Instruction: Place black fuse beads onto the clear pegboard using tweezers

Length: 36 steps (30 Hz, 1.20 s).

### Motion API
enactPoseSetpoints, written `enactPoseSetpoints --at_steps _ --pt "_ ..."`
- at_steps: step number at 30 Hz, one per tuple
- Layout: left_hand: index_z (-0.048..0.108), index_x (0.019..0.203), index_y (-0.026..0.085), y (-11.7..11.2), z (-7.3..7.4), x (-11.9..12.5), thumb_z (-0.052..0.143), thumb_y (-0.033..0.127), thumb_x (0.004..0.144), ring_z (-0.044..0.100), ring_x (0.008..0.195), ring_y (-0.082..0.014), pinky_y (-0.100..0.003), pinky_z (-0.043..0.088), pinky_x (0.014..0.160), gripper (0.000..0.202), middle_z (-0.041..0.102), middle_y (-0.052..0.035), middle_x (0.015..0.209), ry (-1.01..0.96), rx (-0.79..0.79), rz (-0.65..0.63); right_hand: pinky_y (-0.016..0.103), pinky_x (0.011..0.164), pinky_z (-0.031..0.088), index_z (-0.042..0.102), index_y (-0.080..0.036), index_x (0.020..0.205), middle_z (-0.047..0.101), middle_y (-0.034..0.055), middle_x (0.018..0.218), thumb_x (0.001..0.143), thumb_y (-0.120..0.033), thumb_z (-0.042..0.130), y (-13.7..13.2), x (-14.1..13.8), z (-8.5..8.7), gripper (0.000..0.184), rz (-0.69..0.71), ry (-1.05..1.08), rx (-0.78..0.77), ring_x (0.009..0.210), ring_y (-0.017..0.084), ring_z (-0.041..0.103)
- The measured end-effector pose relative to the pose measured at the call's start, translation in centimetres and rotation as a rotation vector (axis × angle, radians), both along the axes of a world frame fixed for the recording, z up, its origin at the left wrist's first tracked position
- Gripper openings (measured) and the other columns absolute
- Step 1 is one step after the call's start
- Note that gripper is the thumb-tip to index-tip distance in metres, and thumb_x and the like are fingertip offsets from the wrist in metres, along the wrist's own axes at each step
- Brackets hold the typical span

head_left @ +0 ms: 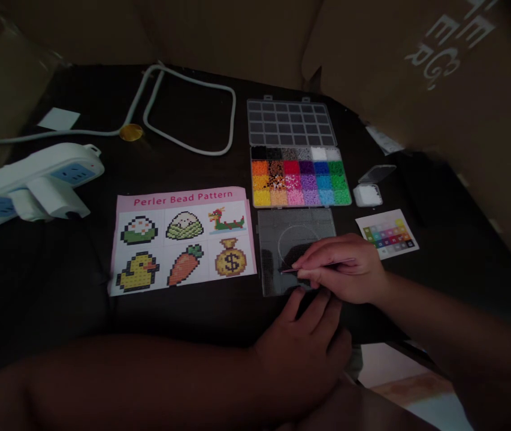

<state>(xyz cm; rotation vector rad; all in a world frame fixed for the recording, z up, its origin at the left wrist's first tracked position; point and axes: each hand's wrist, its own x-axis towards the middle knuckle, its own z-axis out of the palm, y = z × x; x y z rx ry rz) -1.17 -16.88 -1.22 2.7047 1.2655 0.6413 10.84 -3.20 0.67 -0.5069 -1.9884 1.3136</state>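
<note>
My right hand pinches a pair of thin tweezers, their tip low over the clear pegboard. Whether a bead is at the tip is too small to tell. Below it, my left hand lies with fingers stretched out and apart, fingertips at the board's near edge. A round outline shows on the board, and my right hand hides part of it. Just behind stands the bead box, lid back, its compartments sorted by colour. Left of the board lies a Perler bead pattern sheet with pixel pictures, including a duck and a carrot.
A small lidded box of white beads stands open at the right, near a colour chart card. On the left are a power strip, a pale cable and a gold disc. Cardboard walls the back.
</note>
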Motion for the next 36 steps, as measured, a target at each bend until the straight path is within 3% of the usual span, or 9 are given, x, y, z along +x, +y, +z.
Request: enactPoseSetpoints --at_steps 36 --pt "0.065 0.112 0.018 -0.03 0.1 0.01 0.048 0.032 0.096 0.051 0.126 -0.0327 -0.053 0.032 0.103 0.027 0.059 -0.0176 0.133 -0.008 -0.002 -0.006 0.014 0.045 0.055 0.074 -0.014 0.078 0.076 0.0079 0.08 0.078 -0.008 0.074 0.08 0.01 0.29 0.006 0.021 -0.002 0.005 0.047 0.007 0.065"
